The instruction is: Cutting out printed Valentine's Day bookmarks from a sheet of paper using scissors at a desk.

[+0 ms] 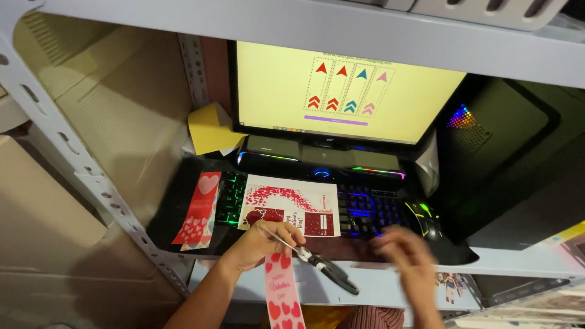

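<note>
The scene is dim overall, and most of the light comes from the monitor (341, 91) at the far centre, whose pale yellow screen is bright enough to look slightly washed out. Coloured glow rises from the backlit keyboard (365, 210) and from a small rainbow patch on the dark computer case (506, 158) at the right. The case and the near right fall into deep shadow. The right hand (409, 256) is smeared by motion blur, while the left hand (262, 244) is fairly sharp. The shelf frame (73, 158) at the left bends with wide-angle distortion, and fine detail is soft and grainy throughout.
</note>
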